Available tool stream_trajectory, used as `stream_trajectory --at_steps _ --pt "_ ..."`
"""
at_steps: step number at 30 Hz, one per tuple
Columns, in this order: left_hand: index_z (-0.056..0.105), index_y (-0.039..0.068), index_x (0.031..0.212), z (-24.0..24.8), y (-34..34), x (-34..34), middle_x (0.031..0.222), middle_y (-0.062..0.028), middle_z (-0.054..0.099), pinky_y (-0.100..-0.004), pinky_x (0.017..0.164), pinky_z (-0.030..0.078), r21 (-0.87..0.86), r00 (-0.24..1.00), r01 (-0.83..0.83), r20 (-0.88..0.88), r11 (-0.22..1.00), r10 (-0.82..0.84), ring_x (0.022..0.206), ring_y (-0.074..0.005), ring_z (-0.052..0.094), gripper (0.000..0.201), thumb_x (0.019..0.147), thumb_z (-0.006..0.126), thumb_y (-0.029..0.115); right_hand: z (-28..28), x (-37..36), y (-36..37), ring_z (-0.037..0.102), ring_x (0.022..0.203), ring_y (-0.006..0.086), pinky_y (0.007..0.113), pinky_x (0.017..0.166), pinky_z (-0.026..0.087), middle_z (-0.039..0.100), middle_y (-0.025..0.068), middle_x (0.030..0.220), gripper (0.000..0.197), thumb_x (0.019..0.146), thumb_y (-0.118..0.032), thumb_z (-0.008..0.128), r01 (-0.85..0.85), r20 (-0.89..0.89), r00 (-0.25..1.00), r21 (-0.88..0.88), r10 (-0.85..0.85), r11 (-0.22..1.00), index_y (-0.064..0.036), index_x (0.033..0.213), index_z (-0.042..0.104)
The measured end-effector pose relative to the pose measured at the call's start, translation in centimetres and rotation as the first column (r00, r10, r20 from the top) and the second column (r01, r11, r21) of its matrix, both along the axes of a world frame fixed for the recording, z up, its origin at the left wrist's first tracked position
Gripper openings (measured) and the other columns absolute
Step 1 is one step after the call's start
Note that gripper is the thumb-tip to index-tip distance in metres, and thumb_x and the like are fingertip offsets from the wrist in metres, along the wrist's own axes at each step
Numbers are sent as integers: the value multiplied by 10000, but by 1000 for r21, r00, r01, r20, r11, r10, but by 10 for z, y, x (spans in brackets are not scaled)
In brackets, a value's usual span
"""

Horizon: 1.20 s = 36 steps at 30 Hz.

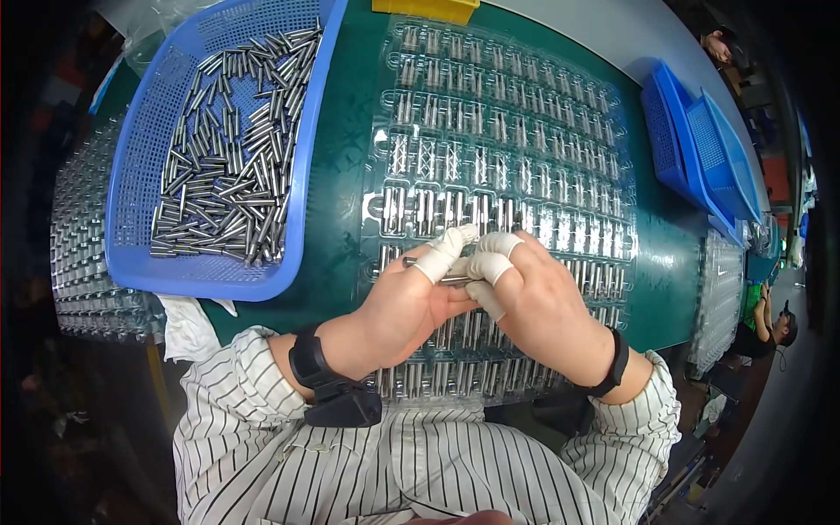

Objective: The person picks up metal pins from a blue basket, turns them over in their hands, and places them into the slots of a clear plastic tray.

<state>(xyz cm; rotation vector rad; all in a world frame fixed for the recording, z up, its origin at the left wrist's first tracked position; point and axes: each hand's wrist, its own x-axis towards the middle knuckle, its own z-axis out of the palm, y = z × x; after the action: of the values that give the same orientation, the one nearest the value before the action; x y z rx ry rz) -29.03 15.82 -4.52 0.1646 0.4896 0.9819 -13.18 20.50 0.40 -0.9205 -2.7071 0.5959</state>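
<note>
My left hand point(395, 308) is closed around short metal pins, with a white finger cot on its thumb. One shiny metal pin point(453, 280) lies across between both hands; the end of another shows beside the left thumb. My right hand point(549, 304), with white cots on several fingers, is bent inward and pinches at the pin's right end. Both hands hover over a clear plastic tray point(372, 206) whose rows of pockets hold upright-lying metal pins. My fingers partly hide the pockets beneath them.
A blue mesh basket point(296, 201) heaped with loose metal pins stands at the left. Stacked clear trays point(96, 236) lie beyond it, near a white cloth point(188, 328). Blue baskets point(700, 144) sit at the right, a yellow bin point(429, 9) at the far edge. Other people are at the right.
</note>
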Motion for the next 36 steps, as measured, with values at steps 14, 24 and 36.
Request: stream_trajectory --at_steps 14,24,36 --pt "337 16 1342 3 -2 6 1198 -115 506 -415 971 401 -32 999 15 -33 999 -16 1089 -242 526 469 988 312 324 -3 5 -11 567 733 266 347 652 477 595 91 887 276 702 1 650 1 -59 998 77 4 997 -44 964 575" --pt "318 12 1349 9 -2 8 1235 -163 485 -427 997 377 -14 1000 -8 4 1000 8 1142 -291 499 481 987 309 328 3 14 -9 573 774 290 365 679 472 592 113 875 248 730 3 642 55 -68 996 -14 -56 998 -35 962 562" --pt "285 -38 1339 9 -1 0 1308 -237 409 -443 1029 344 4 991 -129 -20 992 129 1219 -353 428 527 984 291 352 -21 47 23 577 701 281 365 636 461 585 128 805 219 749 -27 660 383 186 889 202 -419 901 -14 945 563"
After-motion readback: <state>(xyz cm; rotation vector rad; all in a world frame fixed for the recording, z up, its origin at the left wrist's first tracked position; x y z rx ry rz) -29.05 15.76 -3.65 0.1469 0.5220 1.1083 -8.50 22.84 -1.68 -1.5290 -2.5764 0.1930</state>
